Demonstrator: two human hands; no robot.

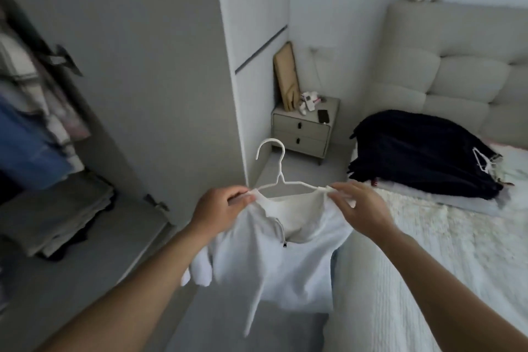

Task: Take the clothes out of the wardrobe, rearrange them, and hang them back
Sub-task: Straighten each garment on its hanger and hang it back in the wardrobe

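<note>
the white garment [274, 251] hangs on the white hanger [281, 180], whose bar runs nine to three between the left hand [221, 207] and right hand [358, 208], each pinching a shoulder end, with the open wardrobe [43, 123] at nine o'clock, nearer the left.

- Garment [274, 248]: showing white, plain, with a dark zip pull.
- Hanger [278, 180]: showing white.
- Clothes pile [423, 154] on the bed: showing black.
- Bedspread [428, 251]: showing white, textured.
- Headboard [457, 71]: showing pale grey-beige.
- Wardrobe [137, 66]: showing grey.
- Hanging item [28, 148] inside: showing blue.
</note>
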